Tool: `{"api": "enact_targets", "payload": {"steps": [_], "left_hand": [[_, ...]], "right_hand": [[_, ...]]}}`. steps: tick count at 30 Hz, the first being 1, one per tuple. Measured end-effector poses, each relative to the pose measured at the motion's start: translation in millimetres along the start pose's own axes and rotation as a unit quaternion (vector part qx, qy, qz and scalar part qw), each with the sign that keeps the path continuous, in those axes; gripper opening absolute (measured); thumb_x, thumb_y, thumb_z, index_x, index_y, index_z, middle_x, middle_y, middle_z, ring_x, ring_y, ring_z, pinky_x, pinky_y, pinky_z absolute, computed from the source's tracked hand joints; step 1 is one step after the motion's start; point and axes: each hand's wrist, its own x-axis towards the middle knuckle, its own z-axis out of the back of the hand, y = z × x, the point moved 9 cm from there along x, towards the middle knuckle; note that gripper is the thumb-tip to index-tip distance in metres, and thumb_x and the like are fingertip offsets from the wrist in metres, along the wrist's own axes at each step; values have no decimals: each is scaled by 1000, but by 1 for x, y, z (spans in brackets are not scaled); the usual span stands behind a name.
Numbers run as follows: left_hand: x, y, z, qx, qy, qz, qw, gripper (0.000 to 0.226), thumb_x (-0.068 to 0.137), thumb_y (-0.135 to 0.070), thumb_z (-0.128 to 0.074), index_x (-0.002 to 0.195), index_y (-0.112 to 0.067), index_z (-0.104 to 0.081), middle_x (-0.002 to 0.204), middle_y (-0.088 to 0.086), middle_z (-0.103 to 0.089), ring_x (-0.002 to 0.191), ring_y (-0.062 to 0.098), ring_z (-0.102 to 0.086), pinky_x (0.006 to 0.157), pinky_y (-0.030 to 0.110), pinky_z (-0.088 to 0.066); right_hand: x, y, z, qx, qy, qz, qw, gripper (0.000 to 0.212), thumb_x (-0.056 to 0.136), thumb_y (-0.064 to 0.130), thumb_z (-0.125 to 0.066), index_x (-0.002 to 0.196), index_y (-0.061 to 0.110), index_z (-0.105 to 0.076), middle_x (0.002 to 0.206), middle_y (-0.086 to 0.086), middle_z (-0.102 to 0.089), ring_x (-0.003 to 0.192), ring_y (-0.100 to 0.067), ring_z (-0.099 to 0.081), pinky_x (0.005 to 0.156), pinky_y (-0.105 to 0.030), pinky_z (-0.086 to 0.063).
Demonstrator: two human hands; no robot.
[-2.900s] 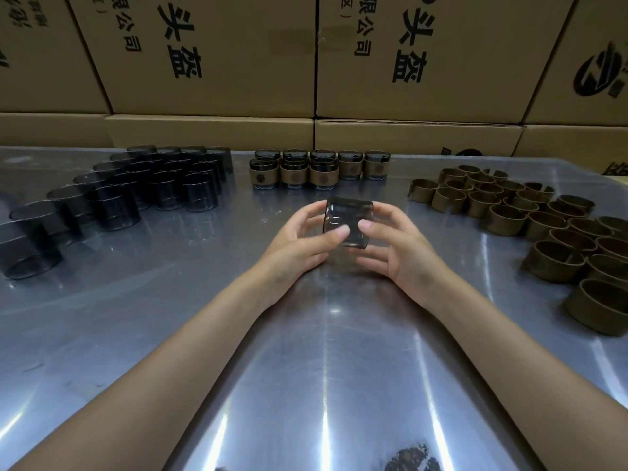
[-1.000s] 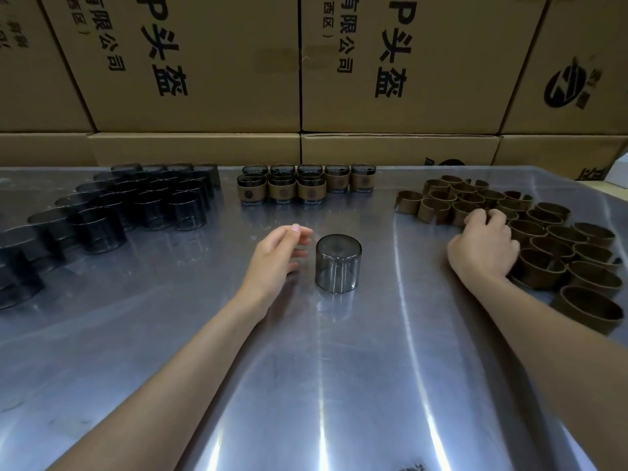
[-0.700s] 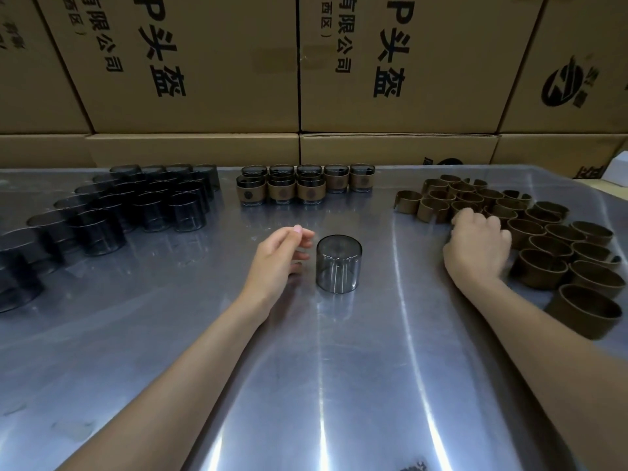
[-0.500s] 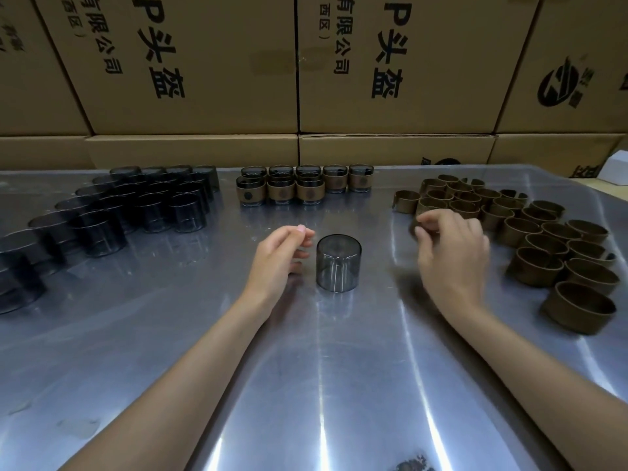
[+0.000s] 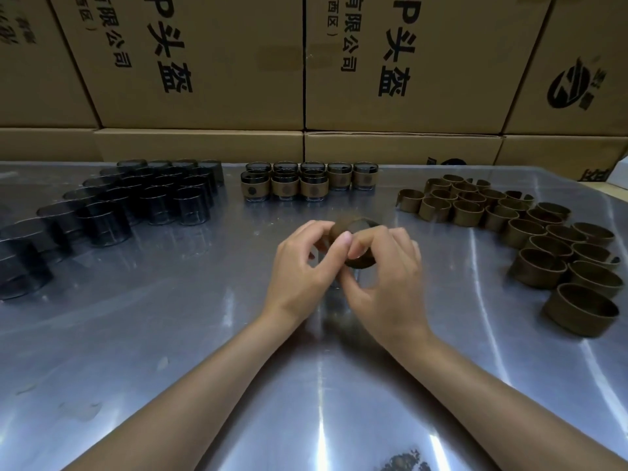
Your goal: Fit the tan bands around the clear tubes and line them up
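Tan band (image 5: 355, 244) sits pinched between both hands over the middle of the steel table (image 5: 170, 334): the left hand (image 5: 302, 266) grips its near-left edge, the right hand (image 5: 384, 280) curls round its right side. Beneath them, the clear tube (image 5: 339, 287) is mostly hidden (only glimpsed). Bare tubes (image 5: 136, 202) stand far left, banded ones (image 5: 306, 181) at the back, loose bands (image 5: 530, 239) right.

banded tubes (image 5: 312, 180): 8 | hands: 2 | held band (image 5: 356, 241): 1
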Motion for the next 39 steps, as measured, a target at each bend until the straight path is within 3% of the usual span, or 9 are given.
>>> {"api": "enact_targets", "payload": {"steps": [6, 11, 14, 18, 24, 28, 33, 36, 39], "left_hand": [[3, 1, -4, 50, 15, -19, 998, 17, 97, -29, -46, 95, -24, -62, 86, -6, -59, 81, 2, -54, 69, 10, -38], [4, 5, -5, 101, 39, -32, 994, 34, 92, -46, -37, 87, -17, -53, 82, -9, -46, 74, 4, -46, 61, 17, -35], [3, 4, -2, 128, 55, -55, 989, 38, 94, -46, -32, 80, -15, -47, 78, -7, -42, 72, 11, -43, 62, 25, -34], [4, 3, 3, 131, 47, -61, 988, 38, 96, -44, -27, 73, -17, -43, 72, -8, -41, 69, 7, -41, 63, 22, -31], [4, 4, 1, 68, 60, -25, 996, 58, 97, -45, -24, 76, -1, -57, 72, 6, -53, 71, 16, -51, 66, 40, -41], [1, 7, -1, 43, 63, -2, 997, 50, 92, -55, -33, 94, -15, -63, 85, -5, -63, 81, 12, -58, 69, 28, -46], [-4, 10, -8, 68, 61, -1, 996, 33, 91, -57, -34, 80, -28, -45, 74, -13, -48, 71, 6, -47, 63, 20, -35], [-1, 13, -2, 70, 27, -12, 997, 39, 94, -49, -26, 89, -20, -51, 92, -12, -44, 90, 3, -46, 79, 14, -34], [-2, 25, -3, 27, 34, 25, 999, 53, 94, -52, -23, 110, -13, -56, 115, -8, -46, 109, -6, -45, 91, 9, -33]], "right_hand": [[0, 5, 2, 51, 11, 22, 998, 26, 76, 21, -53, 97, 4, -57, 99, 5, -46, 93, -13, -43, 86, -17, -29], [4, -14, 4, 51, -11, -32, 998, 35, 90, 30, -50, 118, 10, -56, 113, 3, -42, 109, -6, -38, 97, -13, -26], [6, -27, -7, 74, 57, -53, 994, 36, 95, 37, -46, 121, 16, -60, 112, 4, -53, 104, -12, -48, 90, -10, -31], [8, -38, -8, 70, 62, -67, 993, 21, 95, 40, -46, 96, 24, -60, 84, 23, -54, 79, -3, -54, 70, -11, -37], [4, -39, -15, 138, 85, -106, 981, 21, 94, 45, -48, 91, 24, -49, 77, 9, -63, 69, -7, -60, 54, -20, -45], [0, -48, -8, 171, 27, -182, 968, 13, 95, 40, -44, 88, 30, -42, 74, 11, -60, 67, -4, -57, 57, -27, -44], [-8, -58, -10, 206, 6, -241, 949, 15, 94, 44, -40, 87, 31, -41, 76, 29, -55, 71, 4, -53, 62, -17, -41], [-7, -56, -22, 232, 44, -235, 943, 13, 95, 41, -38, 97, 34, -49, 88, 20, -57, 88, -2, -54, 78, -20, -44], [-5, -54, -30, 194, 93, -212, 953, 28, 97, 39, -34, 111, 31, -56, 106, 15, -59, 107, -4, -48, 88, -8, -33]]}}
